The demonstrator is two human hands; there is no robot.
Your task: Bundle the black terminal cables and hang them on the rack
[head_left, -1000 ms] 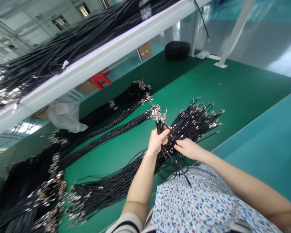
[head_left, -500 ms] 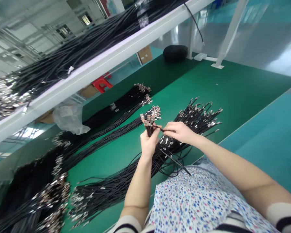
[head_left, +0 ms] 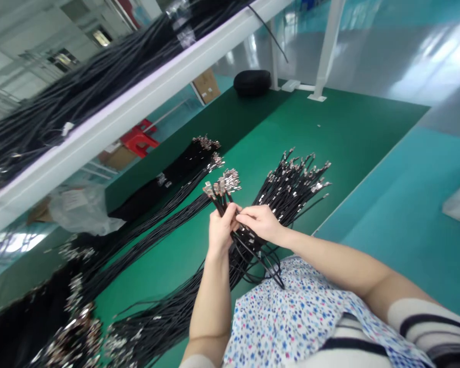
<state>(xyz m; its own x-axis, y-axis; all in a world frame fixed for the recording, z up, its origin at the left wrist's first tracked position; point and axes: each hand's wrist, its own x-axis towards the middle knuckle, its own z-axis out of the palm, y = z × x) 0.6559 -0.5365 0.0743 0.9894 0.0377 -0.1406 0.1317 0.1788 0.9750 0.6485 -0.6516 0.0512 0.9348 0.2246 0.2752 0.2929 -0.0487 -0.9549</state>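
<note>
While the left hand (head_left: pixel 219 229) is curled tight round a small bunch of black cables (head_left: pixel 224 202), their metal ends (head_left: pixel 222 184) stand up above the fist toward 12 o'clock and the loose lengths trail down from it toward 5 o'clock. Just beside it, at 3 o'clock of the fist, the right hand (head_left: pixel 261 223) has its fingertips (head_left: pixel 242 219) pressed together on one of those cables, pinching it where it meets the bunch; the two hands touch there.

Both hands are held over a green worktop (head_left: pixel 341 133). Under and behind them lies a large fan of black cables (head_left: pixel 291 184), its metal tips spreading toward 2 o'clock and its other end running off toward 7 o'clock. At 10 o'clock of the hands lie two more long bundles (head_left: pixel 184 174) side by side, tips toward 1 o'clock, with a further heap of cable ends (head_left: pixel 72 327) at 8 o'clock near the lower left corner.

Above the worktop a white shelf rail (head_left: pixel 138 110) crosses at a slant, loaded with more black cables. A clear plastic bag (head_left: pixel 80 209) sits below it at 9 o'clock, and a dark rounded object (head_left: pixel 252 82) rests at the far end at 12 o'clock. Along the bottom edge shows a flowered apron (head_left: pixel 291 317) over striped sleeves.
</note>
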